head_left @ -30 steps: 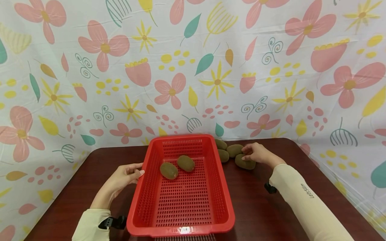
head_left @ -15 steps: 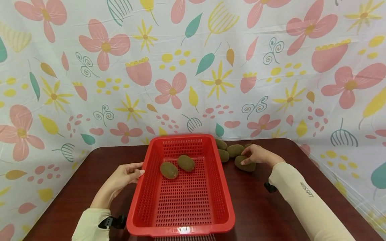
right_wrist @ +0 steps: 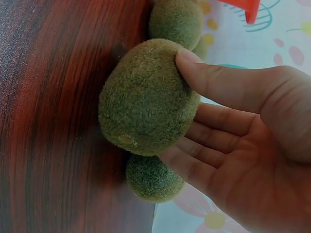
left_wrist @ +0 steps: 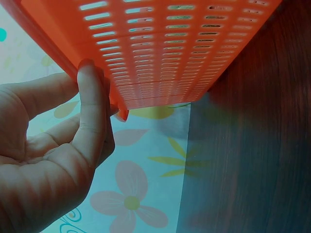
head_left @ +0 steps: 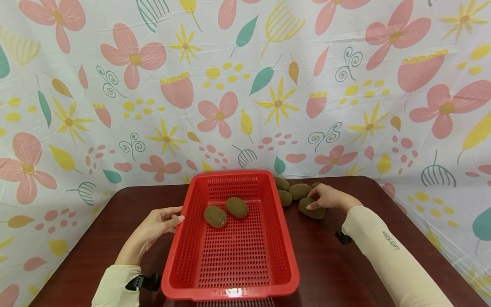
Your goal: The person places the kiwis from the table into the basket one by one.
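Observation:
A brown fuzzy kiwi (right_wrist: 143, 104) is held between the thumb and fingers of my right hand (head_left: 331, 199), at the right of the basket. Other kiwis lie close by, one (right_wrist: 175, 23) above the held one and another (right_wrist: 153, 179) below it in the right wrist view. My left hand (head_left: 153, 226) grips the left rim of a red perforated basket (head_left: 232, 294) with thumb and fingers; part of the fingers is hidden by the rim in the head view. Inside the basket lie two kiwis, one (head_left: 215, 216) left of the other (head_left: 237, 207).
Several kiwis, among them one (head_left: 299, 193), cluster on the dark wooden table (head_left: 326, 260) beside the basket's far right corner, some partly hidden by its rim. Behind the table hangs a flower-patterned cloth (head_left: 234, 106).
My right hand has closed its thumb and fingers around the near right kiwi, which has shifted slightly. The left hand and the basket have stayed in place.

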The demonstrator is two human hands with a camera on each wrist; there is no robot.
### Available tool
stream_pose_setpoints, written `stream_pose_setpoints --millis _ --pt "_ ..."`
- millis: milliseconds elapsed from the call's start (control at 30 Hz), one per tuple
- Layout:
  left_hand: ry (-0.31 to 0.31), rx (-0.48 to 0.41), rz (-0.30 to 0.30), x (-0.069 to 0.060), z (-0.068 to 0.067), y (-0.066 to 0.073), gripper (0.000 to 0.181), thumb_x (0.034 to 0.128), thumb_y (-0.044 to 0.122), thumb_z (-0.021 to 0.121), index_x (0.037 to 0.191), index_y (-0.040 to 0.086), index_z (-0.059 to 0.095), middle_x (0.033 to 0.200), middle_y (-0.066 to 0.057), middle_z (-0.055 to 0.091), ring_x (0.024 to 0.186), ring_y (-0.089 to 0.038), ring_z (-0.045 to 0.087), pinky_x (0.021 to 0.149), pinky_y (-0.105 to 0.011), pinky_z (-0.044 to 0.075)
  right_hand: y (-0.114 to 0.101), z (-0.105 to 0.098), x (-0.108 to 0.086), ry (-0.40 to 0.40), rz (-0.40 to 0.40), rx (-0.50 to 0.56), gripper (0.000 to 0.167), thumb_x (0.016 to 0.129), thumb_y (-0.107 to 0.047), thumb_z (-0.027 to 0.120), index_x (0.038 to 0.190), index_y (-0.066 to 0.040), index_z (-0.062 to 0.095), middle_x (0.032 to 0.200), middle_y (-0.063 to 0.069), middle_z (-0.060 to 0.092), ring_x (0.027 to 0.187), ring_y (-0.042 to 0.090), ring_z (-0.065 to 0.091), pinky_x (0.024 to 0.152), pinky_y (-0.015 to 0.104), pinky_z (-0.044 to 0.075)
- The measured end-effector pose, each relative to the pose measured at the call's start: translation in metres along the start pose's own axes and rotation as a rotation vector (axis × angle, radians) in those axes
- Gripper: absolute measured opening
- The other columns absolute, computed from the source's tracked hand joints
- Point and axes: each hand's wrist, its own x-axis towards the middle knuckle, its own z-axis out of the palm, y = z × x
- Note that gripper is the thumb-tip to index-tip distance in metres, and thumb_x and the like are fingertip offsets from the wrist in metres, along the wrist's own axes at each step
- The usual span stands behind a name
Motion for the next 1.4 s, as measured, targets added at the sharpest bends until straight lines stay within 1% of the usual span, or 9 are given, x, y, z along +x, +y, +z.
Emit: stream_pose_setpoints --millis 267,567,800,1000,1100,1167,1233,1333,1400 --pt "0.013 0.002 -0.007 0.000 0.000 0.001 0.053 0.0951 0.018 0.061 0.140 -0.006 0.044 0.091 -0.015 0.065 0.082 -0.029 0.067 0.084 -0.045 0.054 0.003 -0.004 0.001 0.021 -0.023 0.026 0.047 0.088 -0.022 0.071 0.117 0.014 0.061 0.106 0.020 0.065 0.093 0.027 0.063 0.077 0.040 0.054" --pt "0.012 0.008 -0.007 0.001 -0.001 0.001 0.053 0.0954 0.017 0.061 0.140 -0.006 0.044 0.090 -0.015 0.065 0.083 -0.029 0.067 0.085 -0.046 0.054 -0.003 -0.010 0.001 0.048 -0.011 0.036 0.049 0.089 -0.024 0.070 0.119 0.014 0.059 0.116 0.028 0.062 0.103 0.034 0.062 0.083 0.044 0.053" --pt "0.012 0.013 -0.007 0.001 -0.001 0.002 0.053 0.0955 0.017 0.061 0.140 -0.006 0.044 0.090 -0.015 0.065 0.083 -0.029 0.067 0.085 -0.046 0.054 -0.010 -0.016 0.000 0.061 0.011 0.051 0.051 0.090 -0.026 0.068 0.122 0.013 0.058 0.110 0.021 0.066 0.084 0.021 0.060 0.074 0.035 0.051" --pt "0.011 0.015 -0.001 0.002 -0.001 0.001 0.053 0.0952 0.017 0.061 0.140 -0.006 0.044 0.089 -0.015 0.064 0.082 -0.029 0.067 0.084 -0.046 0.054 -0.014 -0.021 0.000 0.091 -0.003 0.028 0.053 0.090 -0.030 0.067 0.122 0.012 0.059 0.114 0.023 0.064 0.102 0.031 0.059 0.082 0.041 0.050" --pt "0.010 0.017 -0.003 0.001 -0.001 0.001 0.052 0.0954 0.016 0.061 0.140 -0.006 0.044 0.089 -0.015 0.064 0.082 -0.029 0.067 0.084 -0.046 0.054 -0.018 -0.023 -0.001 0.100 -0.009 0.032 0.054 0.090 -0.029 0.067 0.122 0.013 0.058 0.109 0.021 0.066 0.091 0.025 0.058 0.076 0.036 0.047" --pt "0.010 0.018 -0.004 0.001 -0.001 0.000 0.052 0.0954 0.017 0.060 0.140 -0.006 0.044 0.089 -0.015 0.064 0.082 -0.029 0.067 0.084 -0.046 0.054 -0.021 -0.024 -0.001 0.106 -0.005 0.050 0.054 0.090 -0.028 0.068 0.122 0.014 0.058 0.085 0.014 0.067 0.070 0.019 0.050 0.068 0.032 0.042" --pt "0.009 0.018 -0.004 0.001 0.000 0.000 0.053 0.0954 0.016 0.061 0.140 -0.006 0.044 0.089 -0.015 0.064 0.082 -0.029 0.067 0.084 -0.046 0.054 -0.026 -0.026 -0.001 0.111 -0.009 0.058 0.053 0.090 -0.027 0.068 0.122 0.015 0.057 0.076 0.011 0.065 0.065 0.017 0.044 0.066 0.031 0.040" --pt "0.007 0.015 -0.002 0.001 0.000 -0.001 0.053 0.0952 0.016 0.061 0.140 -0.007 0.044 0.089 -0.015 0.064 0.082 -0.029 0.067 0.084 -0.045 0.054 -0.033 -0.029 -0.002 0.118 0.012 0.059 0.055 0.091 -0.029 0.067 0.124 0.014 0.057 0.081 0.016 0.066 0.071 0.023 0.055 0.070 0.033 0.047" --pt "0.005 0.013 -0.001 0.001 0.000 -0.001 0.053 0.0951 0.016 0.061 0.140 -0.007 0.044 0.089 -0.015 0.064 0.081 -0.029 0.067 0.084 -0.045 0.054 -0.038 -0.031 -0.002 0.118 0.022 0.054 0.057 0.091 -0.031 0.066 0.125 0.014 0.056 0.104 0.023 0.066 0.089 0.029 0.061 0.077 0.037 0.050"
